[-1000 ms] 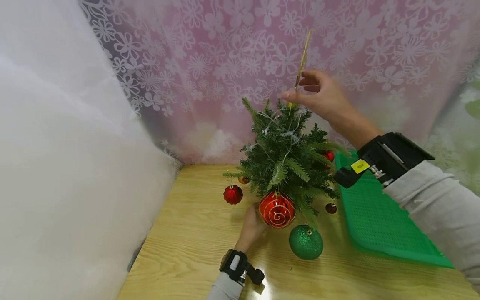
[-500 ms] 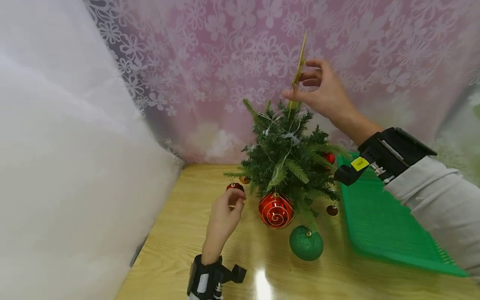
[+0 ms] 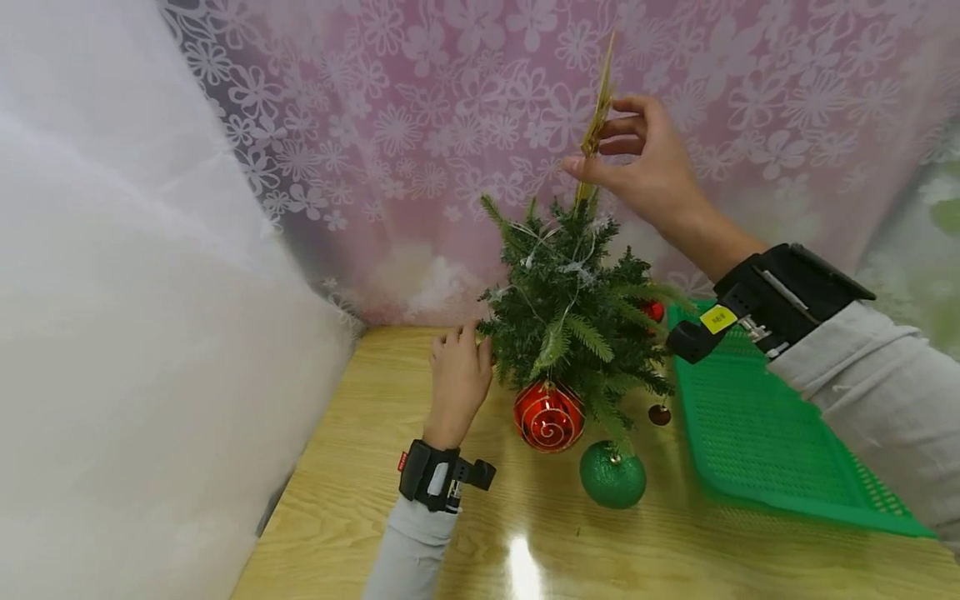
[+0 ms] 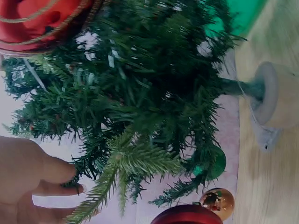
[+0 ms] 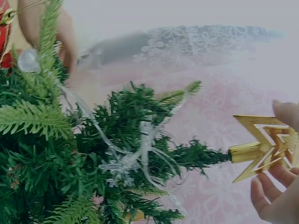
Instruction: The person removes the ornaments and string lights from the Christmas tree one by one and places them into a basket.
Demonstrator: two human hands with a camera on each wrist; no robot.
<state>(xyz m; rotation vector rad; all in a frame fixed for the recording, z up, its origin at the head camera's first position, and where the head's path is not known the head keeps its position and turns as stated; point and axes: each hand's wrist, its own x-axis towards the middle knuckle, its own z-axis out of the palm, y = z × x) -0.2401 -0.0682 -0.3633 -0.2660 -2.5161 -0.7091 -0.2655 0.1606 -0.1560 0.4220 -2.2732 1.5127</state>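
A small green Christmas tree (image 3: 570,308) stands on the wooden table (image 3: 390,467). My right hand (image 3: 603,142) pinches a gold star topper (image 3: 600,108) at the treetop. In the right wrist view the gold star topper (image 5: 264,149) has its tube against the top twig, with fingers (image 5: 273,196) curled round it. My left hand (image 3: 461,342) rests against the tree's lower left branches, and in the left wrist view its fingers (image 4: 58,186) lie straight beside a twig, holding nothing. A red swirl ball (image 3: 549,417) and a green glitter ball (image 3: 612,477) hang low at the front.
A green perforated tray (image 3: 757,433) lies on the table right of the tree. Small red balls (image 3: 659,414) hang on the right side. The tree's round base (image 4: 268,93) sits on the wood. A white sheet (image 3: 112,333) and a floral curtain (image 3: 420,125) close off the left and back.
My left hand left the tree's base, passed the small red ball and moved up and back to the left branches. My right hand kept the star at the treetop, slightly higher.
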